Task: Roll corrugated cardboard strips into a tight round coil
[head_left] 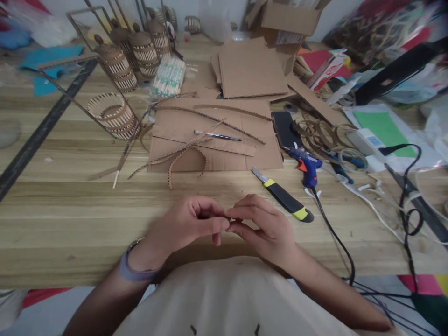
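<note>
My left hand [191, 224] and my right hand [264, 228] meet fingertip to fingertip just above the table's front edge. Between the pinched fingers is a small dark brownish piece [229, 219], mostly hidden, so its kind does not show. Both hands are closed on it. A utility knife [285, 198] with a black and yellow handle lies beyond my right hand, its blade out. Ahead of my left hand, toothed cardboard strips [185, 151] and a pen [217, 136] rest on a flat cardboard sheet [224, 161].
A blue glue gun [306, 164] lies at the right, its black cable running over the front edge. Behind it are a phone [286, 129] and cardboard rings [325, 133]. Cardboard-and-stick lanterns [119, 65] stand back left; an open box [289, 18] stands at the back.
</note>
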{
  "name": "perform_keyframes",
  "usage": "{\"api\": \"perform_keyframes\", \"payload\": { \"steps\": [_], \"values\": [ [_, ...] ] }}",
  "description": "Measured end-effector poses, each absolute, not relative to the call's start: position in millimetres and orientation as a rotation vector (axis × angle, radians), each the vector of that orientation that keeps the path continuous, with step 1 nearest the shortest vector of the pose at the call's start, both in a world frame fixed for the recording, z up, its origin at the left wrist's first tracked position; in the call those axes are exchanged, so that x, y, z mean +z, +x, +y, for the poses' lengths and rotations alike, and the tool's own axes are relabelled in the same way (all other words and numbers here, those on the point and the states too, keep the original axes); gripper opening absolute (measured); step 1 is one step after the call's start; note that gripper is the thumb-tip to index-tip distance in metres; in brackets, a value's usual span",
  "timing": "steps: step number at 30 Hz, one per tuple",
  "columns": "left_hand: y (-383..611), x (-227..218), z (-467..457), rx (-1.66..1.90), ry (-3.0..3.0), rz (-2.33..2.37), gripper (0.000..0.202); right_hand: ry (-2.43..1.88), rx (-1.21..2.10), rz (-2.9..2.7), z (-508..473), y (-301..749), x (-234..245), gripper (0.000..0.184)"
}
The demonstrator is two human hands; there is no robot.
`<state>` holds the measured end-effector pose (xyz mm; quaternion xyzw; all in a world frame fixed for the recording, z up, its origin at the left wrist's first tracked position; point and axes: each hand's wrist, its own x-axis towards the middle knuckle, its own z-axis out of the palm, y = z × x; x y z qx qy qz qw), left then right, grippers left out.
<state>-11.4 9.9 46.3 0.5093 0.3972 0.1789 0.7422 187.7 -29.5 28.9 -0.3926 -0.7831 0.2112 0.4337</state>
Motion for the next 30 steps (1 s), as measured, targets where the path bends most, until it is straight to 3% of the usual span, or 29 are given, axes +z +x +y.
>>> {"api": "perform_keyframes", "payload": {
  "steps": [6, 10, 12, 15, 17, 24, 30],
  "values": [
    [-12, 39, 13, 0.397, 1.227, 0.939, 0.026, -1.030, 0.550, -1.915, -28, 187, 26, 0.008],
    [-19, 57, -3, 0.891, 1.586, 1.282, 0.017, -1.119, 0.506, -1.810, -23, 189, 20, 0.006],
    [-22, 64, -12, 0.965, 1.654, 1.146, 0.011, -1.174, 0.482, -1.734, -21, 190, 19, 0.007],
    [-18, 58, -18, 0.524, 1.492, 0.822, 0.020, -1.228, 0.482, -1.611, -20, 188, 18, 0.005],
    [-9, 45, -18, 0.447, 1.272, 0.835, 0.023, -1.248, 0.512, -1.550, -21, 185, 18, 0.003],
    [11, 21, -12, 1.016, 0.993, 0.960, 0.018, -1.238, 0.690, -1.456, -29, 170, 11, 0.008],
    [7, 28, -13, 1.130, 1.127, 1.006, 0.013, -1.200, 0.735, -1.562, -28, 169, 15, 0.003]
  ]
}}
